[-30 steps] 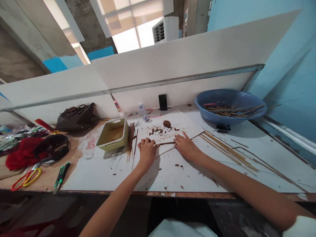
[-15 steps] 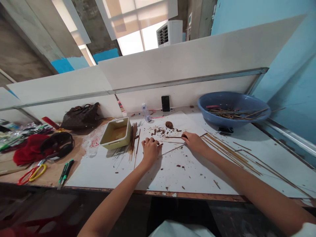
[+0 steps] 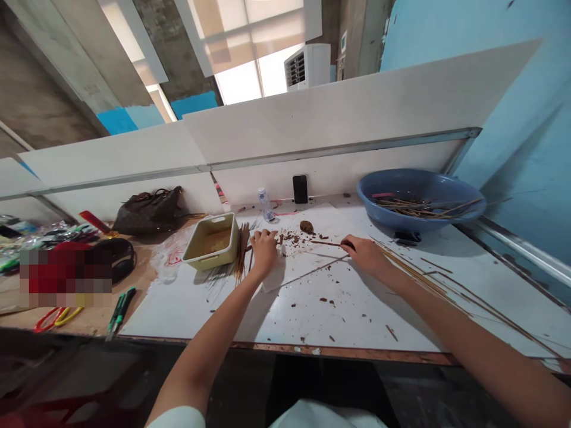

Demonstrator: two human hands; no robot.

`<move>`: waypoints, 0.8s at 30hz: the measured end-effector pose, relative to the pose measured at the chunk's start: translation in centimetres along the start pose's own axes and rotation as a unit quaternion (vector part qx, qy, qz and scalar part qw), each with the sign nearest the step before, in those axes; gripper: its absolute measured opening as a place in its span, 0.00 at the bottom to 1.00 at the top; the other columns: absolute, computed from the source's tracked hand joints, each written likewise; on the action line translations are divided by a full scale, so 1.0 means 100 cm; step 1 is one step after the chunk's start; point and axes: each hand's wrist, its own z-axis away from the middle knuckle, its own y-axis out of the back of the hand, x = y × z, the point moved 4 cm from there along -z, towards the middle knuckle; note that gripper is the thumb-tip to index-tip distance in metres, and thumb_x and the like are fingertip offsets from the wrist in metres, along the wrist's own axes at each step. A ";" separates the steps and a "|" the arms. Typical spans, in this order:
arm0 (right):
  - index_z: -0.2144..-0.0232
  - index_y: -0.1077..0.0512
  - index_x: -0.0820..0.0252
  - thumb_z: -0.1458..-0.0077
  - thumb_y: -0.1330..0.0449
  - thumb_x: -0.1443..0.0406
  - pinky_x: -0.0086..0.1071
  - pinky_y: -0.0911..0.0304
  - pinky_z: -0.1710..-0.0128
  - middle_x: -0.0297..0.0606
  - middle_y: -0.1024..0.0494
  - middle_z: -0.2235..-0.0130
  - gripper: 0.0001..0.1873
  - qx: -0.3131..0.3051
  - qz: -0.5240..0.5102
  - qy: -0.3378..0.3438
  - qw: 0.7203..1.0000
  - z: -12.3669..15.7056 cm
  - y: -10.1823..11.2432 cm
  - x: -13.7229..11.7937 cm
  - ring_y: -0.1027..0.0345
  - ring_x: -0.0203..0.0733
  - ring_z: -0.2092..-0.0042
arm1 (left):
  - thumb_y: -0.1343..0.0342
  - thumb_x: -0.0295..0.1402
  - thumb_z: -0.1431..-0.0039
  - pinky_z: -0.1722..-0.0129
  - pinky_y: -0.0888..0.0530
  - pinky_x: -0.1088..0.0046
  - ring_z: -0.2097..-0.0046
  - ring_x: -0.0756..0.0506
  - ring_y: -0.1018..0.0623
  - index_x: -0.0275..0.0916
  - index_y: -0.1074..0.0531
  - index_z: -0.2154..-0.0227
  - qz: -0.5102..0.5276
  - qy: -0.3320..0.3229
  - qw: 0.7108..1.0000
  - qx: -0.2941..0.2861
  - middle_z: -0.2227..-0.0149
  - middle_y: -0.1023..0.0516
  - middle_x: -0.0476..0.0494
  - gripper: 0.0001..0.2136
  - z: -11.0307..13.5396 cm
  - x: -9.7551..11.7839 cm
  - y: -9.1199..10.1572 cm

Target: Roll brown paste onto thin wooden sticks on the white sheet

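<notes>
Fingers point(image 3: 348, 244) of the right hand point(image 3: 366, 255) are closed in a pinch on the end of a thin brown stick point(image 3: 328, 242), which runs toward the left hand point(image 3: 264, 252) above a white board point(image 3: 321, 312) on the counter point(image 3: 339, 352). The left hand's fingers point(image 3: 263, 239) curl down near the stick's far end, just beside a small white paper sheet point(image 3: 273, 276); whether they grip anything cannot be told. Dark brown crumbs point(image 3: 289, 239) scatter between the hands, and a round brown lump point(image 3: 306, 226) sits just beyond them.

Left of the hands stand a cream-yellow plastic tray point(image 3: 203, 261) and a bundle of thin brown sticks point(image 3: 241, 255). Long loose tan sticks point(image 3: 428, 285) lie across the board's right side, near a round blue plastic bowl point(image 3: 414, 224) holding more sticks point(image 3: 419, 208). Against the back panel are a small clear plastic bottle point(image 3: 266, 205) and an upright black phone point(image 3: 300, 189). Farther left lie a dark brown handbag point(image 3: 149, 213), red-and-yellow-handled scissors point(image 3: 57, 319) and green utility knives point(image 3: 116, 308).
</notes>
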 end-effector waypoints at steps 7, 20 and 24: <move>0.55 0.20 0.56 0.27 0.42 0.62 0.39 0.30 0.52 0.43 0.13 0.55 0.10 -0.053 -0.028 0.085 0.995 0.007 -0.029 -0.017 0.20 0.50 0.54 | 0.50 0.27 0.24 0.40 0.28 0.52 0.40 0.33 0.23 0.39 0.21 0.38 0.045 -0.039 0.998 0.028 0.43 0.17 0.34 0.19 0.012 0.012 0.031; 0.46 0.17 0.62 0.24 0.46 0.66 0.54 0.30 0.35 0.53 0.14 0.44 0.18 0.001 0.074 0.201 0.977 0.027 -0.060 -0.061 0.22 0.58 0.40 | 0.50 0.30 0.27 0.21 0.42 0.51 0.20 0.32 0.39 0.20 0.40 0.24 -0.021 -0.184 0.978 -0.098 0.23 0.39 0.21 0.32 0.121 0.100 -0.052; 0.31 0.25 0.65 0.20 0.54 0.61 0.59 0.40 0.25 0.57 0.22 0.33 0.27 -0.071 0.055 0.235 0.968 0.030 -0.073 -0.070 0.31 0.59 0.28 | 0.51 0.33 0.26 0.20 0.45 0.49 0.20 0.32 0.41 0.21 0.40 0.24 -0.025 -0.161 0.981 -0.109 0.22 0.39 0.22 0.33 0.114 0.103 -0.055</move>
